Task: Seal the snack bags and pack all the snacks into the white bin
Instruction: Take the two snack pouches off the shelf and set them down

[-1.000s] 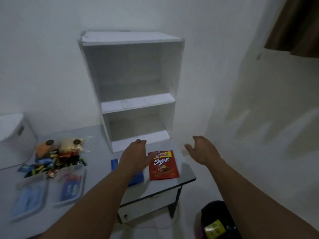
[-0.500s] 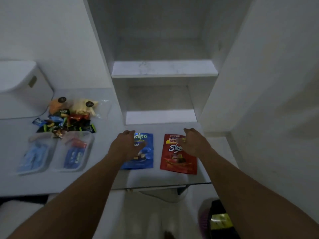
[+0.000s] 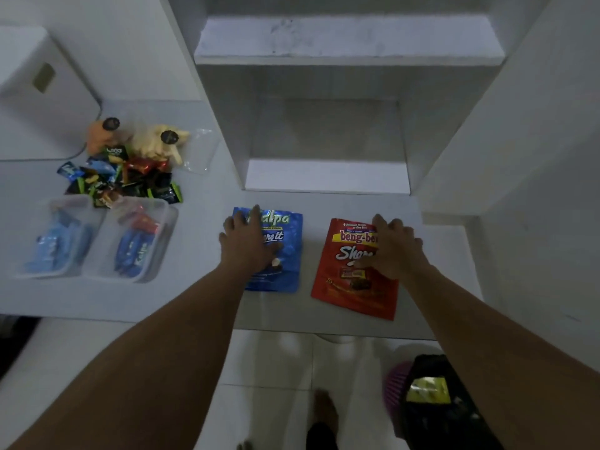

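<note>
1. Head view, grip: the left hand lies flat on the blue bag at frame centre, fingers straight and slightly spread, pinching nothing. The right hand lies flat on the red bag just right of it, also pinching nothing.
2. Key relation: both bags lie flat on the table, side by side and apart. Their long axes run up-frame, and their top edges sit at the fingertips, towards the shelf unit. We judge the seal strips are up there, so the next move is a press or pinch along the top edge.
3. The white bin is in the upper left of the frame, well apart from both bags. The left hand is nearer.
4. In the way: a loose snack pile and two clear trays sit between the bags and the bin.
5. We cannot tell whether either bag is already sealed.
</note>
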`<state>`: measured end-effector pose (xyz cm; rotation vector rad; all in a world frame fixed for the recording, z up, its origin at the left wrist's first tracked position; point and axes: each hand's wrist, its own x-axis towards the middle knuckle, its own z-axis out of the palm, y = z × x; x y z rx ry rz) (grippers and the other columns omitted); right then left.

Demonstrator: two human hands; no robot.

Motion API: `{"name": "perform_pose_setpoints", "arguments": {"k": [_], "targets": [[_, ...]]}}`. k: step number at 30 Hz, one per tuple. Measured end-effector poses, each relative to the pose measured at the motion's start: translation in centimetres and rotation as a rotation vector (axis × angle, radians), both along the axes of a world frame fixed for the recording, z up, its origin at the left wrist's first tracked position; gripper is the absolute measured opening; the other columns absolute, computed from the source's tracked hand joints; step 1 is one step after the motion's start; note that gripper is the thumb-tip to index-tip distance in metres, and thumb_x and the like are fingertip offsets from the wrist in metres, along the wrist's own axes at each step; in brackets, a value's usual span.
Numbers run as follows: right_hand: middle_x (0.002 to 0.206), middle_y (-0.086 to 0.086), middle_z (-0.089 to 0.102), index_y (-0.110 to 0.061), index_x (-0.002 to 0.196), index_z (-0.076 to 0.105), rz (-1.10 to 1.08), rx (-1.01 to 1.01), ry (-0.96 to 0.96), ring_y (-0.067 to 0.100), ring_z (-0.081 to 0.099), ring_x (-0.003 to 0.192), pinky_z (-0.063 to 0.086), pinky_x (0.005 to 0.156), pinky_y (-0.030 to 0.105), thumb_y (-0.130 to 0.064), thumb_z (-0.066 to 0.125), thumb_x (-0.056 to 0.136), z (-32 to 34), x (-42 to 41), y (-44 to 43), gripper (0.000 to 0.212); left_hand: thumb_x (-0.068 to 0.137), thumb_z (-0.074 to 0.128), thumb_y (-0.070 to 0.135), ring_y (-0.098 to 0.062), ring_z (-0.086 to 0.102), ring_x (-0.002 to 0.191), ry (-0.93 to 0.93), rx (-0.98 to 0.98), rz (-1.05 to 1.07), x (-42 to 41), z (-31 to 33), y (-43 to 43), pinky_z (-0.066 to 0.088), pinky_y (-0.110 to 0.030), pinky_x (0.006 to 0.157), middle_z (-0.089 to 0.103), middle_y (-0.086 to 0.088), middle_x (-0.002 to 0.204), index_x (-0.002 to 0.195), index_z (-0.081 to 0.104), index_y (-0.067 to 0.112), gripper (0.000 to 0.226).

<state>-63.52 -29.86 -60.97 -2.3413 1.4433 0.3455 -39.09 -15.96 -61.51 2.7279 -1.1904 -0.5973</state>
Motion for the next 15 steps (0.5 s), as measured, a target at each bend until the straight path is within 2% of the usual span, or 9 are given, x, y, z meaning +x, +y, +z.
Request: {"name": "perform_pose_setpoints", "arguments": {"k": [2,4,9,11,12,15], "targets": [[0.140,0.017,0.039,-0.018,0.147,0.030,-0.030,0.004,0.027,0.039,0.039,0.129,0.035,0.104,0.051,-0.065,0.080,0.063,0.0,0.0,-0.3,0.108,0.070,0.076,0.059,-0.042,0.020,0.141,0.016,-0.010,0.096,0.1,-0.2,-0.1,0.029,-0.057,0.110,0.016,-0.020,0.156,0.155,0.008,0.024,0.114],[0.136,0.016,0.039,-0.018,0.141,0.037,-0.064,0.022,0.011,0.038,0.039,0.127,0.037,0.103,0.052,-0.063,0.082,0.062,0.1,0.1,-0.6,0.101,0.063,0.082,0.058,-0.042,0.027,0.137,0.067,0.000,0.175,0.3,0.0,-0.4,0.032,-0.056,0.107,0.024,-0.021,0.151,0.154,0.005,0.024,0.124],[0.123,0.015,0.045,-0.016,0.127,0.041,-0.107,0.098,-0.143,0.035,0.048,0.116,0.049,0.094,0.047,-0.037,0.085,0.071,0.4,0.2,-1.1,0.075,0.059,0.089,0.046,-0.040,0.039,0.127,0.063,0.021,0.189,1.2,0.7,-1.1,0.038,-0.052,0.100,0.044,-0.018,0.138,0.153,0.011,0.023,0.125],[0.120,0.013,0.055,-0.016,0.124,0.041,-0.089,0.124,-0.147,0.034,0.050,0.115,0.048,0.092,0.045,-0.032,0.083,0.074,0.5,0.2,-1.3,0.067,0.066,0.086,0.034,-0.040,0.046,0.122,0.067,-0.023,0.213,1.7,0.5,-0.9,0.041,-0.049,0.097,0.053,-0.018,0.131,0.151,0.020,0.024,0.108],[0.118,0.011,0.058,-0.017,0.124,0.041,-0.077,0.122,-0.136,0.033,0.049,0.116,0.046,0.091,0.043,-0.031,0.081,0.076,0.6,0.2,-1.4,0.064,0.070,0.082,0.027,-0.040,0.051,0.117,0.078,-0.070,0.225,1.9,0.4,-0.8,0.044,-0.045,0.093,0.059,-0.017,0.124,0.146,0.030,0.024,0.092],[0.114,0.005,0.063,-0.021,0.121,0.044,-0.067,0.084,-0.115,0.031,0.049,0.115,0.041,0.091,0.041,-0.031,0.074,0.080,1.4,0.4,-1.3,0.052,0.078,0.074,0.017,-0.036,0.062,0.103,0.172,-0.205,0.226,2.4,0.5,-0.5,0.043,-0.032,0.076,0.068,-0.015,0.111,0.119,0.055,0.012,0.046]]}}
